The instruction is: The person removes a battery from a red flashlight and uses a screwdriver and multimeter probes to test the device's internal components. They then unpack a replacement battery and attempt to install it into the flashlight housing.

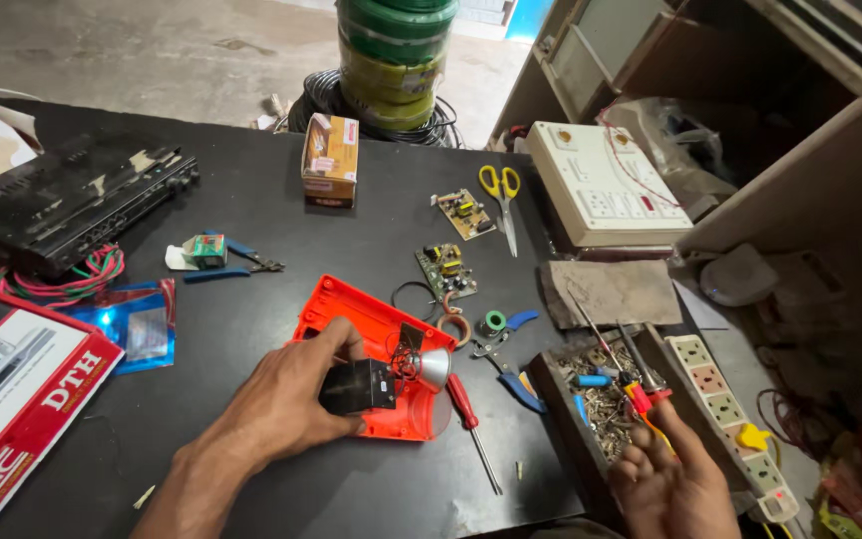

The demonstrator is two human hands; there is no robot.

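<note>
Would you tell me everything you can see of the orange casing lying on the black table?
The orange casing is a flat, rounded-corner shell, plastic by its look, lying open-side up and skewed on the black table. Inside sit a silver cone-shaped reflector and thin wires. The left hand holds a black block over its near end. A red-handled screwdriver lies right beside its right edge. The right hand is apart from it.

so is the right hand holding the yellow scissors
No, the right hand is at the parts tray; the yellow scissors lie untouched farther up the table.
</note>
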